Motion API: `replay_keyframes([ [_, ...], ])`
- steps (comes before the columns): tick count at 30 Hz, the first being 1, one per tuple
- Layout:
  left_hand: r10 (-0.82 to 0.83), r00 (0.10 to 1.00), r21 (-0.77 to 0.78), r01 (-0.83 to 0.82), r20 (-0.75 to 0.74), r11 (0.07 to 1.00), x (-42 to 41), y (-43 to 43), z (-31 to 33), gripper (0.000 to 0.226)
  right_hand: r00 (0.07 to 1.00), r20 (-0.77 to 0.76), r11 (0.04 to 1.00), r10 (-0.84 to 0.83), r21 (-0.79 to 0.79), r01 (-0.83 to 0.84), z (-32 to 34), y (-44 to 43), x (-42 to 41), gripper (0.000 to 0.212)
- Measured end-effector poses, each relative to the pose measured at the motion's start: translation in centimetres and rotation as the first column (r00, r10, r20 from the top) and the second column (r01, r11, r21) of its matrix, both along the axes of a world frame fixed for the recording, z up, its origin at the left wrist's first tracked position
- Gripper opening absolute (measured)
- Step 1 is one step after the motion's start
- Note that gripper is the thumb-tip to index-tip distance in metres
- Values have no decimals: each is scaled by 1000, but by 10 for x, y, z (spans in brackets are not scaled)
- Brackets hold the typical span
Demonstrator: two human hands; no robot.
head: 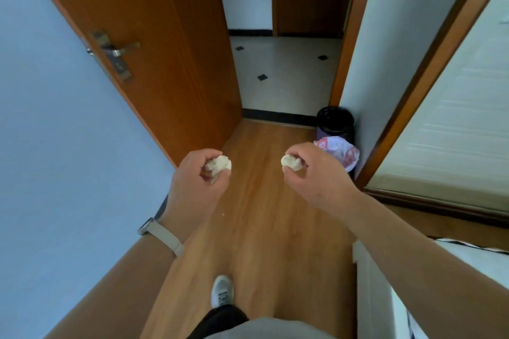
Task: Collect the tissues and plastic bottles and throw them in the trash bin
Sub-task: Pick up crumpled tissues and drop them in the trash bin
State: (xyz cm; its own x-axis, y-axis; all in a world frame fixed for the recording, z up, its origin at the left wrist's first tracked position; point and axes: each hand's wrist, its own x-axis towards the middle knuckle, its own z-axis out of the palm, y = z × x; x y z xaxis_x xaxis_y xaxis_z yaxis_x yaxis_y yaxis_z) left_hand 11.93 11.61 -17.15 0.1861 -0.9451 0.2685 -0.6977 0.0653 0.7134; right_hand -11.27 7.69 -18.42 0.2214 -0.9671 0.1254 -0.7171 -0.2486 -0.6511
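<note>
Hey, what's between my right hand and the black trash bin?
In the head view, a crumpled printed plastic bag sits between the right hand and the black trash bin.

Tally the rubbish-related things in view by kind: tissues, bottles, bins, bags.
Tissues: 2, the left tissue in the left hand and the right tissue in the right hand.
Plastic bottles: 0 in view.
Bins: 1, a black bin by the doorway.
Bags: 1, a bag in front of the bin.
Total: 4.
</note>
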Motion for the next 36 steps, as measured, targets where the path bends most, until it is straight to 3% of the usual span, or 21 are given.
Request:
replay_keyframes([
  [10,-212,977,86,211,-3,974,9,-127,-21,30,974,-82,977,-211,21,214,-14,-90,-15,30],
  [14,-261,964,93,265,-52,960,31,-200,-28,30,941,-169,955,-294,-15,296,-19,-150,2,23],
  [25,-377,917,104,390,-126,915,84,-386,-33,30,907,-182,922,-379,11,387,-4,-296,75,24],
  [31,-439,884,80,455,-158,887,89,-436,-31,28,889,-240,906,-391,74,418,-9,-331,87,26],
  [36,-397,904,91,414,-160,906,95,-478,-41,28,885,-196,893,-423,76,443,-11,-377,82,25],
])
